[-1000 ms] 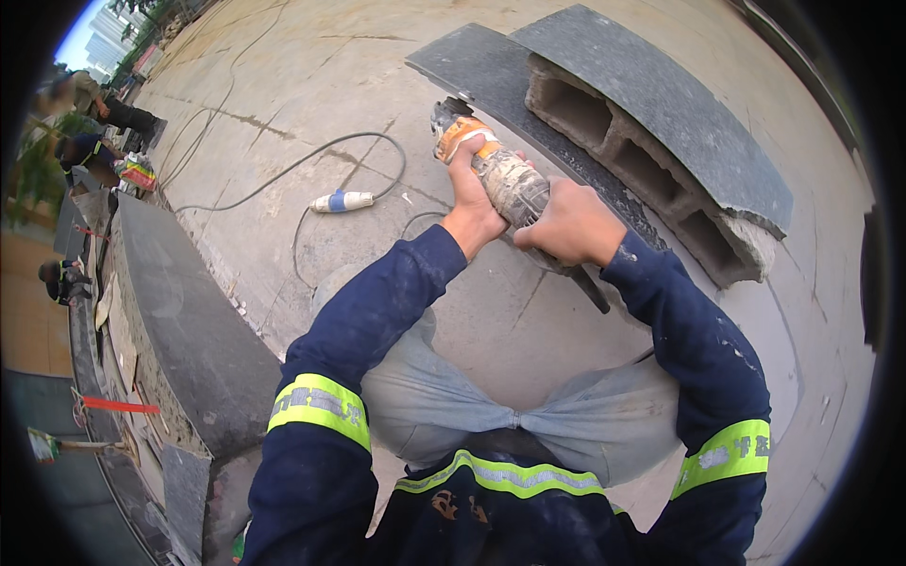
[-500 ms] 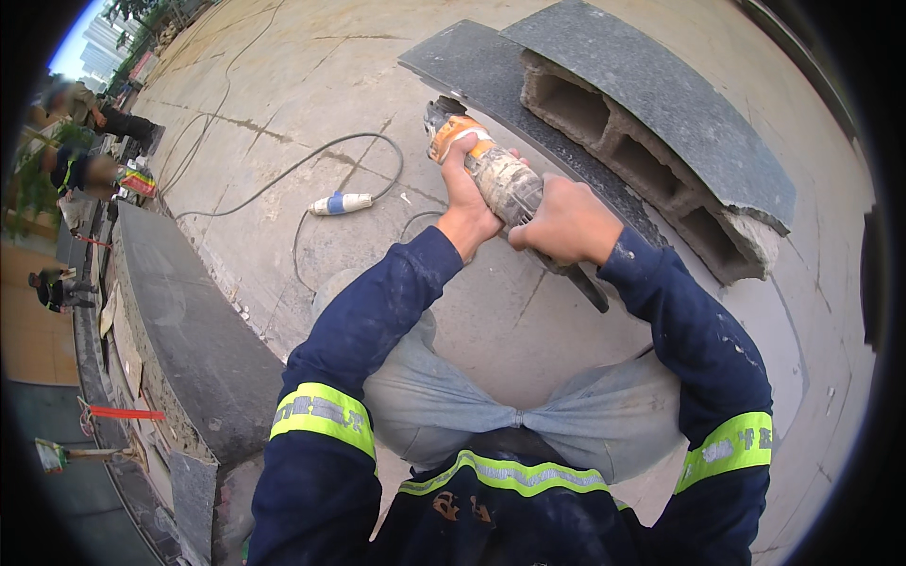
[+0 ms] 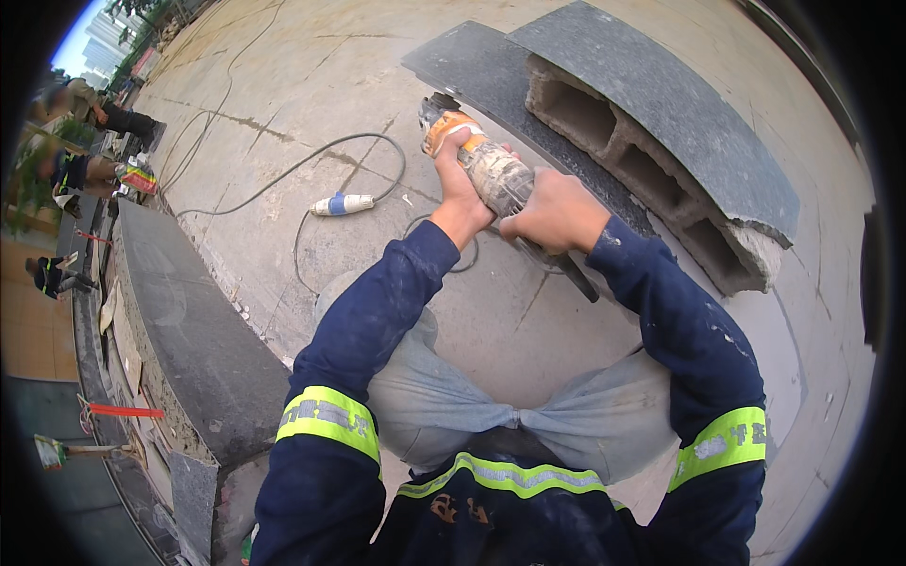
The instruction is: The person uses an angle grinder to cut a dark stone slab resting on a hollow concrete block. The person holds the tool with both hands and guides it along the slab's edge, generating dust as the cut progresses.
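Head view: connector (image 3: 342,204) lies left of grinder (image 3: 495,170), hollow block (image 3: 620,140) right.

Grinder (image 3: 496,174): middle is hiding under the left grip (image 3: 461,193), rear partly under the right grip (image 3: 559,209). Dark lower slab (image 3: 472,57): is partly hiding behind the hollow block (image 3: 620,138). Navy jacket (image 3: 472,533): is running off the lower edge. Distant worker (image 3: 49,275): is appearing too small for detail.
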`<state>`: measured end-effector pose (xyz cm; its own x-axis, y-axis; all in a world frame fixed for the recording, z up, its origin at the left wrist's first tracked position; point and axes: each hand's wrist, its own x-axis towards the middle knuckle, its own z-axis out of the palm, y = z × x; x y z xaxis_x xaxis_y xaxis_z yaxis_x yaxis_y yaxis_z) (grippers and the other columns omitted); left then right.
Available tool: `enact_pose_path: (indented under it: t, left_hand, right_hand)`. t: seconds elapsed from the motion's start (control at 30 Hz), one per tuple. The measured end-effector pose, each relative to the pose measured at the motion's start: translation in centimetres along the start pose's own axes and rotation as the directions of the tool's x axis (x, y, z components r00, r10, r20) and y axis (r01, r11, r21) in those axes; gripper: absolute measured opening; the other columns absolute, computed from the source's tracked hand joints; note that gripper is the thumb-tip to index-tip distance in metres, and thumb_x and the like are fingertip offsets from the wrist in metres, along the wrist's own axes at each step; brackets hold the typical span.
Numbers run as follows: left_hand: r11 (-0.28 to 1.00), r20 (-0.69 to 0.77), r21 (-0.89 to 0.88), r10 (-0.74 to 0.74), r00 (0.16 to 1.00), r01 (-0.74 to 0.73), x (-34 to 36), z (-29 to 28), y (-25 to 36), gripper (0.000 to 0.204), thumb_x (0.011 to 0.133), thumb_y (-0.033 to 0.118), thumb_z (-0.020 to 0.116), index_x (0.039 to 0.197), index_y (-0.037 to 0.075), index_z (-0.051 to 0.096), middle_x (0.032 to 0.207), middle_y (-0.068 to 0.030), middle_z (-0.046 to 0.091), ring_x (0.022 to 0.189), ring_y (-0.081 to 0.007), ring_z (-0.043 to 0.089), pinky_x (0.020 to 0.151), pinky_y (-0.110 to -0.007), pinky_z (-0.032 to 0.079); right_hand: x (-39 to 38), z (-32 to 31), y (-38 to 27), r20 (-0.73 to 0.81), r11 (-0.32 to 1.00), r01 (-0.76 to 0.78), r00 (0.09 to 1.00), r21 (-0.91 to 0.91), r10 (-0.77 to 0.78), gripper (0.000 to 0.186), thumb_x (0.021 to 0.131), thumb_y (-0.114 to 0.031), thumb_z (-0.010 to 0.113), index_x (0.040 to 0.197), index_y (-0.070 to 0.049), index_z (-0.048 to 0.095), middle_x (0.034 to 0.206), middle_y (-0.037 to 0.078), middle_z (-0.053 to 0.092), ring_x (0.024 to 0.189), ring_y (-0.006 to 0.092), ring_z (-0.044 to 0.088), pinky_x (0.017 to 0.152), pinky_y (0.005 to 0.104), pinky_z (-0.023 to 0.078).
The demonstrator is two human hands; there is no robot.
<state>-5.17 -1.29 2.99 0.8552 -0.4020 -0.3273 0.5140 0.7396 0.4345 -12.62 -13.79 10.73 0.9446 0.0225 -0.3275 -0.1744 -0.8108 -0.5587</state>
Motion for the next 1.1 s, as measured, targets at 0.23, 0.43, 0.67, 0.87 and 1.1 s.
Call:
enact_pose_path:
  t: [0.23, 0.43, 0.67, 0.87, 1.1]
  left_hand:
    - [1.0, -0.017, -0.016, -0.006, 1.0, 0.006, 1.0, -0.3, 0.8, 0.051, 0.071, 0.041, 0.063, 0.102, 0.004, 0.045, 0.086, -0.013, 0.054, 0.08, -0.0283, 0.058, 0.071, -0.041, 0.053]
    - [1.0, -0.012, -0.017, -0.002, 1.0, 0.002, 2.1, -1.0, 1.6, 0.051, 0.071, 0.04, 0.063, 0.102, 0.005, 0.044, 0.087, -0.0133, 0.054, 0.08, -0.0289, 0.058, 0.071, -0.042, 0.053]
    - [1.0, -0.055, -0.004, 0.013, 0.998, -0.013, 2.8, -1.1, 1.8, 0.047, 0.072, 0.04, 0.063, 0.097, 0.005, 0.045, 0.083, -0.0139, 0.054, 0.075, -0.0298, 0.059, 0.067, -0.043, 0.054]
    - [1.0, -0.046, -0.018, -0.006, 0.999, 0.005, 2.6, -0.9, 1.7, 0.047, 0.072, 0.04, 0.062, 0.098, 0.005, 0.046, 0.082, -0.0138, 0.055, 0.075, -0.0297, 0.059, 0.067, -0.043, 0.054]
    - [1.0, -0.013, -0.009, -0.003, 1.0, 0.003, 1.2, -0.3, 1.1, 0.049, 0.073, 0.04, 0.061, 0.101, 0.004, 0.045, 0.084, -0.0127, 0.055, 0.078, -0.0278, 0.058, 0.069, -0.04, 0.054]
  right_hand:
    - [1.7, 0.5, 0.1, -0.011, 1.0, -0.001, 1.0, 0.008, 0.001, 0.059, 0.057, -0.034, 0.073, 0.097, 0.008, 0.062, 0.089, 0.021, 0.067, 0.083, 0.03, 0.067, 0.075, 0.0319, 0.053]
    - [3.0, 0.7, -0.3, 0.007, 1.0, -0.012, 1.0, 0.023, 0.012, 0.06, 0.056, -0.034, 0.074, 0.099, 0.006, 0.063, 0.091, 0.021, 0.067, 0.083, 0.0289, 0.067, 0.074, 0.0313, 0.053]
    - [3.8, 0.8, -0.4, 0.027, 0.999, -0.023, 0.999, 0.037, 0.022, 0.062, 0.057, -0.036, 0.075, 0.1, 0.007, 0.061, 0.092, 0.021, 0.066, 0.083, 0.0283, 0.067, 0.074, 0.031, 0.053]
    - [3.3, 0.6, -0.6, 0.021, 0.999, -0.028, 0.999, 0.027, 0.028, 0.059, 0.056, -0.035, 0.075, 0.098, 0.006, 0.063, 0.088, 0.019, 0.067, 0.081, 0.0267, 0.068, 0.072, 0.0299, 0.054]
    - [2.3, 0.9, 0.1, -0.012, 1.0, 0.001, 1.0, 0.018, 0.0, 0.063, 0.057, -0.035, 0.075, 0.1, 0.008, 0.06, 0.091, 0.021, 0.066, 0.082, 0.0292, 0.068, 0.072, 0.0318, 0.054]
